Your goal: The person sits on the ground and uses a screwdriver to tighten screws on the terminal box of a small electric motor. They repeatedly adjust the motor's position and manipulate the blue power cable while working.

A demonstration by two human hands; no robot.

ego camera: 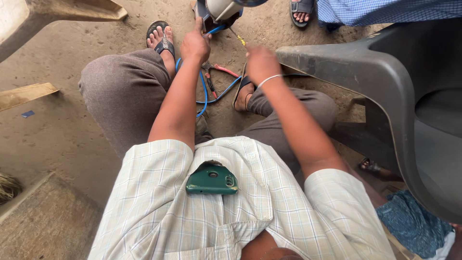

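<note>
At the top of the frame, the left hand (195,44) grips the machine (219,12) while the right hand (260,62) pinches a yellow-tipped wire (239,39), which could slip loose because the pinch looks light.

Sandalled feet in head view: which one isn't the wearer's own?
The foot at the top edge, beside the blue checked cloth. The other two, the left foot and right foot, join the wearer's grey-trousered legs.

I see no packages, labels, signs or screens from here; nothing in my view carries any packaging, a printed tag or a display.
</note>
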